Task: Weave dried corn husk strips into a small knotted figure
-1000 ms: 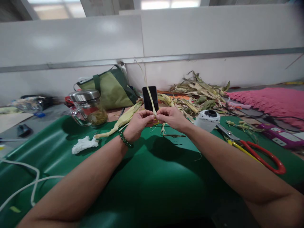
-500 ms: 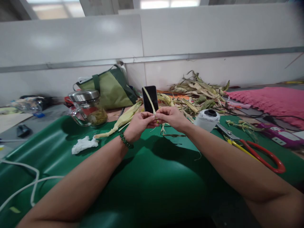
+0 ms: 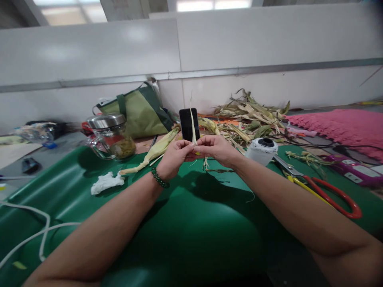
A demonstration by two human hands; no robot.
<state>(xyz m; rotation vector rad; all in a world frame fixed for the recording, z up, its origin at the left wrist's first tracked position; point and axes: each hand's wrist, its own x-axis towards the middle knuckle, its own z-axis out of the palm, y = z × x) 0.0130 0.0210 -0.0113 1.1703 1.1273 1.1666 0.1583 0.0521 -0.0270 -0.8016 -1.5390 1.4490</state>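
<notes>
- Over the green mat (image 3: 179, 235), seen from the head view, the left hand (image 3: 176, 156) and right hand (image 3: 218, 150) nearly meet, thumbs and forefingers narrowed on a pale husk strip (image 3: 193, 128).
- It stands up before the dark phone (image 3: 185, 125); uneven pulling could split it.
- A slack pinch might drop it.
- The scissors (image 3: 293, 170), near the right forearm, could get knocked by a stray elbow.

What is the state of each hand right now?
Left hand: closed, pinching a pale strip near its lower end.
Right hand: closed, pinching the same strip.
</notes>
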